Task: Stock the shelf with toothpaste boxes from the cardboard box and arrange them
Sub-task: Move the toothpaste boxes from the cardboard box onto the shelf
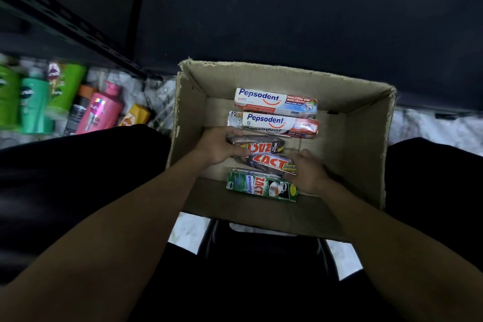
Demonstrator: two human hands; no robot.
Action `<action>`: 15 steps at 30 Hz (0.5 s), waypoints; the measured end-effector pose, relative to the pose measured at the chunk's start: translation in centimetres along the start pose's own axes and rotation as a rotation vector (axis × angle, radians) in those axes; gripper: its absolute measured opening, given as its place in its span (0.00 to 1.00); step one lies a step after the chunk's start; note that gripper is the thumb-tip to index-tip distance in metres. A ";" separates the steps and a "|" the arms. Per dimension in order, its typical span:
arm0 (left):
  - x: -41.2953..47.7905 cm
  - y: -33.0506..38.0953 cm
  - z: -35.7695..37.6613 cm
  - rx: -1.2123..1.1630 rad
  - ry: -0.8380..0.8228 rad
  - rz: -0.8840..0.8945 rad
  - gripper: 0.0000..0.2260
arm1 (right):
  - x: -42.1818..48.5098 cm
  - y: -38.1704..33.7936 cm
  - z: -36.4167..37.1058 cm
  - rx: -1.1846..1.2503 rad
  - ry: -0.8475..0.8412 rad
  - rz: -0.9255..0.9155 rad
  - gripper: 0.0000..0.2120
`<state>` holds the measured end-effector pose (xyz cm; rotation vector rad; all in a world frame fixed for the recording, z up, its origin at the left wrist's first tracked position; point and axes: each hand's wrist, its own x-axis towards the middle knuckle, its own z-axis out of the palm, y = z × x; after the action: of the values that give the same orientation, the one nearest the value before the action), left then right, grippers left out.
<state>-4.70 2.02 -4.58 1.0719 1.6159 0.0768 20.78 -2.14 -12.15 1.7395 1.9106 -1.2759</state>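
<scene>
Head view: my left hand (222,149) clamps a Zact box (261,144) for lifting. For my right hand (311,174), I cannot tell.

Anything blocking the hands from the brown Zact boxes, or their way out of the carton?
Nothing visible: left hand holds the upper Zact box, right hand touches the lower Zact box, the carton is open above.

Shampoo bottles (34,102) are blurred; a silvery box (234,120) lies mostly covered.

L hand (220,149), R hand (309,174) on Zact boxes (261,145) in cardboard box (366,138)
</scene>
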 end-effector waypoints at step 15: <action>-13.4 15.6 -4.3 0.494 0.209 0.574 0.30 | -16.0 -5.5 -20.6 0.017 0.303 -0.271 0.18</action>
<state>0.32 4.27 15.71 1.9479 1.4954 0.1813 27.13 2.75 13.25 1.8169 2.3806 -1.1669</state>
